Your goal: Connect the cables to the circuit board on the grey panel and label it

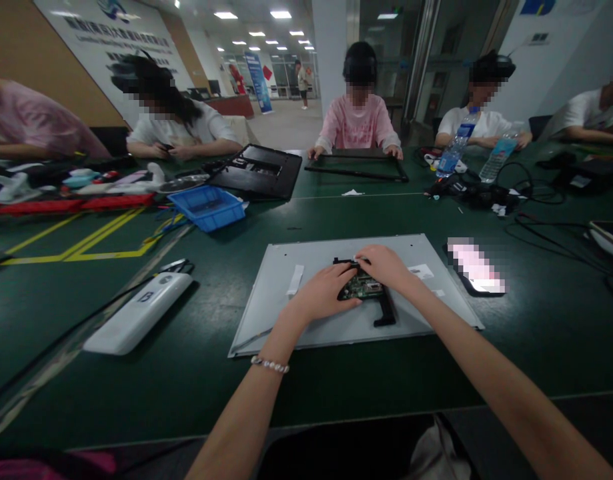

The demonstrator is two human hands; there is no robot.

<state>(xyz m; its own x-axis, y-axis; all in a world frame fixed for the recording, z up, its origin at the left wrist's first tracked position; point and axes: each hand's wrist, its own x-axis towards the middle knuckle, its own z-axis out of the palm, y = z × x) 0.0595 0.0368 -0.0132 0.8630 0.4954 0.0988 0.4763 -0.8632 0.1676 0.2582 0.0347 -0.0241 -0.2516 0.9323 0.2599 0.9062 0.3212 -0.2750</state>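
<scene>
Head view: both hands (353, 280) partly hide the circuit board (365, 287).

A phone (479, 267) is lying right of a panel (266, 287) on a table (186, 393), a power bank (141, 313) is resting to its left, and a basket (209, 208) is sitting beyond, before an open laptop shell (259, 170).

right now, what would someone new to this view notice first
Both hands, left and right, meet over a small green circuit board on a pale metal panel. Just right of the panel, a phone glows pink, its screen pixelated. Across the green table, a person in a pink shirt holds a black frame.
</scene>
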